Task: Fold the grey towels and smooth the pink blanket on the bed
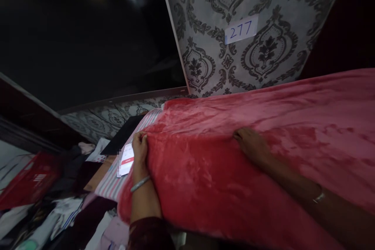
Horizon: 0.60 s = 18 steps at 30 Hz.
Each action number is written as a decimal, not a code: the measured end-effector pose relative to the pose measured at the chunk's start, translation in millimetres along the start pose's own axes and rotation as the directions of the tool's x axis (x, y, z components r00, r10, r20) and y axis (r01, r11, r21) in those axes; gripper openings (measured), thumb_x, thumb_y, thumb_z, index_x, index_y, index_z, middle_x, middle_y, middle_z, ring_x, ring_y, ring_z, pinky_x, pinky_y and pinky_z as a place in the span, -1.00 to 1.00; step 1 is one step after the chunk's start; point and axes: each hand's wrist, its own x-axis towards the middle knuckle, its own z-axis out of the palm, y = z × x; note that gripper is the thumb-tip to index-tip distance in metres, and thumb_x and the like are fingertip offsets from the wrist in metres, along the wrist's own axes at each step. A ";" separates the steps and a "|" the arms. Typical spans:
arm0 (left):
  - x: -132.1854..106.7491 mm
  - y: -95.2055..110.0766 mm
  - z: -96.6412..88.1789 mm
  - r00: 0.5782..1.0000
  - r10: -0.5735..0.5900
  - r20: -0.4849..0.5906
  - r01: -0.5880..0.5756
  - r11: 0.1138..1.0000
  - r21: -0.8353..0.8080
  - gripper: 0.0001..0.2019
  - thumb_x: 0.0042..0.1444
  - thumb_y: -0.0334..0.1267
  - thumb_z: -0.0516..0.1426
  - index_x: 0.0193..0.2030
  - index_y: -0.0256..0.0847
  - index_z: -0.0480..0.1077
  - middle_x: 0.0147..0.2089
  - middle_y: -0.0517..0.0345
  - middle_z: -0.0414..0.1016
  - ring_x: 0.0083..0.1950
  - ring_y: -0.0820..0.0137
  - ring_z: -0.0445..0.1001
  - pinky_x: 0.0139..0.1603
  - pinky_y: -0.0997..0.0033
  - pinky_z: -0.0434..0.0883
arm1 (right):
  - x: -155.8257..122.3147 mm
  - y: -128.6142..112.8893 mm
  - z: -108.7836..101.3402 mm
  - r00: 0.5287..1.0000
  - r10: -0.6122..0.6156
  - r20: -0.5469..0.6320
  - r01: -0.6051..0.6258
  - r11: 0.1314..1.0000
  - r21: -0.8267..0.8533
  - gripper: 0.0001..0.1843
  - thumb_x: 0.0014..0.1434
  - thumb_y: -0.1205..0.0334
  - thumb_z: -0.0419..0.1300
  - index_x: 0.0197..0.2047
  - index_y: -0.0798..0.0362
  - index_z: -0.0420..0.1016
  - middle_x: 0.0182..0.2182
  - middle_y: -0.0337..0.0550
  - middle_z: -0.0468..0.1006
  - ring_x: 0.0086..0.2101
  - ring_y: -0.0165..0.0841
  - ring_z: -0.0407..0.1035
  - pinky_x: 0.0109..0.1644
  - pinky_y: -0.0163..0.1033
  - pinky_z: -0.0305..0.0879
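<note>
A plush red blanket [263, 125] lies spread over a bed with a striped sheet [109, 185]. My left hand [140, 146] is closed on the blanket's left edge, fingers curled around the fabric. A bangle sits on that wrist. My right hand [252, 145] rests palm down on top of the blanket near its middle, fingers together and pressing the fabric. A phone [127, 159] with a lit white and red screen lies on the sheet just left of my left hand.
A patterned wall panel [234, 58] with a paper label reading 277 [240, 29] stands behind the bed. Clothes and a red bag [29, 181] are piled on the floor at the lower left. The room beyond is dark.
</note>
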 end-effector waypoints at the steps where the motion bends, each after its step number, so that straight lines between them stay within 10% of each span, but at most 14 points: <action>1: -0.4 -1.1 0.2 1.000 0.004 0.014 -0.004 1.000 0.004 -0.91 0.06 -0.25 0.12 -0.29 -0.13 0.42 -0.22 0.13 0.48 -0.12 0.25 0.45 0.05 0.20 0.41 | -0.4 1.4 0.2 1.000 -0.007 0.002 0.007 1.000 0.015 -0.71 0.37 0.30 -0.04 -0.27 0.03 0.49 -0.34 -0.05 0.56 -0.29 -0.24 0.40 -0.18 -0.18 0.23; 18: -3.0 -9.7 0.8 0.989 0.085 0.119 -0.097 0.990 0.101 -0.89 0.08 -0.35 0.08 -0.29 -0.12 0.42 -0.24 0.06 0.42 -0.15 0.22 0.44 0.02 0.13 0.44 | -5.1 5.0 -7.6 0.974 -0.099 0.202 0.058 0.978 0.200 -0.74 0.35 0.15 0.04 -0.19 0.02 0.54 -0.28 -0.04 0.54 -0.26 -0.22 0.42 -0.15 -0.13 0.33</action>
